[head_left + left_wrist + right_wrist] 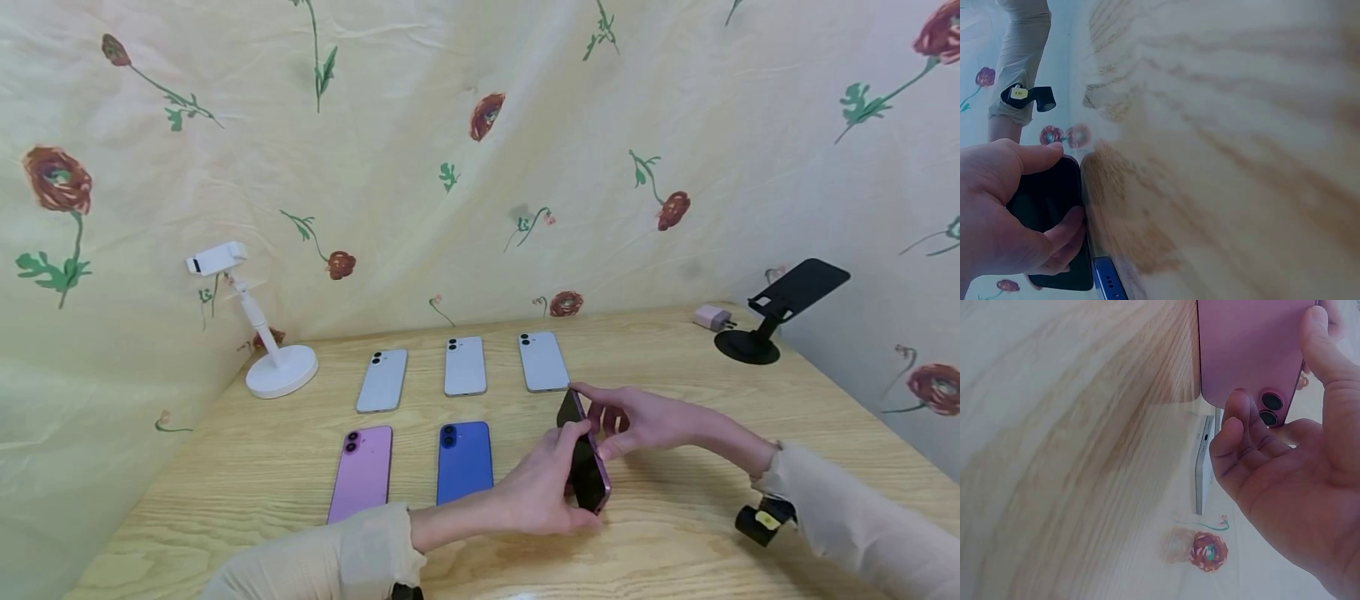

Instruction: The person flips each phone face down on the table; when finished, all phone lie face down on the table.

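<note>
A pink smartphone [589,475] stands on its long edge on the table, between both hands. Its dark screen faces my left hand [536,492], which grips the near part with the thumb at the end and fingers across the screen. My right hand [637,418] holds the far part, thumb on the upper edge and fingers curled at the camera end. In the right wrist view the phone's pink back [1247,350] and two lenses show. Left of the hands lie a blue phone [465,458] and a lilac phone [362,471], backs up, partly hidden by the left arm.
Three white phones lie in a row behind: left phone [382,381], middle phone [465,367], right phone [543,362]. A white stand [281,371] is at the back left. At the back right are a black stand [798,290] and a pale charger plug [712,317].
</note>
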`<state>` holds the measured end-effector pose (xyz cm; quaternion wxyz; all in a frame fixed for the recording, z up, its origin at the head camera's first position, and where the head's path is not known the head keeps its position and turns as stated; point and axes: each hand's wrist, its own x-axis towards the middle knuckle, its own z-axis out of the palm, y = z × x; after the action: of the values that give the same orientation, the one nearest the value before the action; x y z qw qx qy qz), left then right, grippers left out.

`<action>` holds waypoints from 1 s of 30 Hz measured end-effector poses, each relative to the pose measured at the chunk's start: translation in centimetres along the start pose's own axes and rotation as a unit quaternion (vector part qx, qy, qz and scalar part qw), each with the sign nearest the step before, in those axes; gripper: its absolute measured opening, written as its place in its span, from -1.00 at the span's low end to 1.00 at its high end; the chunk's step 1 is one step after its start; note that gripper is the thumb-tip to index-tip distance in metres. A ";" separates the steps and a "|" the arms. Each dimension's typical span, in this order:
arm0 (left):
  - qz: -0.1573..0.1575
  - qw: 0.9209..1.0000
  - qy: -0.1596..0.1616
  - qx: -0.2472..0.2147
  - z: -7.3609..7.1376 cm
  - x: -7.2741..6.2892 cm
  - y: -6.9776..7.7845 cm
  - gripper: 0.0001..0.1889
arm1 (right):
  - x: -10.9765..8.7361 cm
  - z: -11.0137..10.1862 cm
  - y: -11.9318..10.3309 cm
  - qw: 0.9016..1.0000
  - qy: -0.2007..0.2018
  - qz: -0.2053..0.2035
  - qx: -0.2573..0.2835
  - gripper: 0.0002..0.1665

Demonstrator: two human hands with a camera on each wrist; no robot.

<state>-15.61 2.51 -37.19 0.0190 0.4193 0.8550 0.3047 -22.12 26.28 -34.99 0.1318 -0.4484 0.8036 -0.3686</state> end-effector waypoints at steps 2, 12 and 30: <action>0.006 1.000 0.004 0.003 0.0 0.0 0.0 0.05 | 0.1 0.1 -0.1 1.000 0.003 -0.001 -0.001 0.10; -0.001 1.000 0.001 0.005 -0.1 -0.1 -0.2 0.01 | 0.6 0.8 -0.3 1.000 0.028 0.002 0.005 0.12; -0.007 1.000 0.015 0.000 0.0 -0.4 -0.4 -0.04 | 1.4 1.5 -0.4 0.999 0.027 -0.008 0.028 0.18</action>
<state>-15.69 2.00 -37.48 0.0081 0.4085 0.8581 0.3109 -21.88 24.31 -35.59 0.1201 -0.4410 0.7923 -0.4042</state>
